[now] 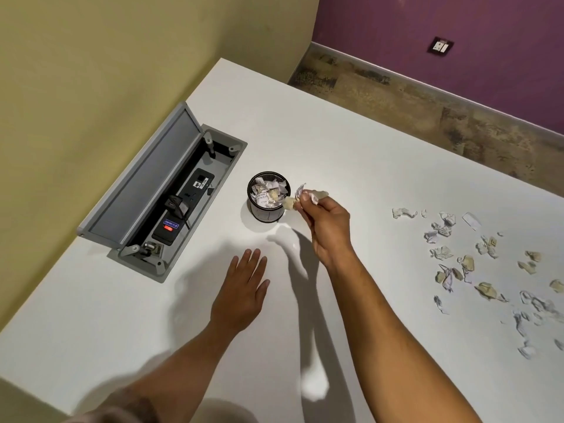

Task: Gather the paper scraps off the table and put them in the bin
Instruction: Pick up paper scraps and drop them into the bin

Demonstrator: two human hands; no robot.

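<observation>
Head view is showing the right hand [328,222], its grip pinching crumpled white paper scraps [306,197] just beside the small black mesh bin [268,212] on the white bench [351,141], needing to shift over the rim and release, while the left hand [242,290] is spread flat and more scraps [476,270] are lying well apart

Your right hand [326,227] pinches paper scraps [305,197] just beside the bin [268,197]; your left hand [241,288] lies flat, fingers spread.

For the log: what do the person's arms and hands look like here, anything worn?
Both forearms are bare, with no sleeves showing. The left hand and right hand wear no gloves; no rings, watch or wristbands are visible. Fingers are uncovered. The upper arms are out of frame.
</observation>
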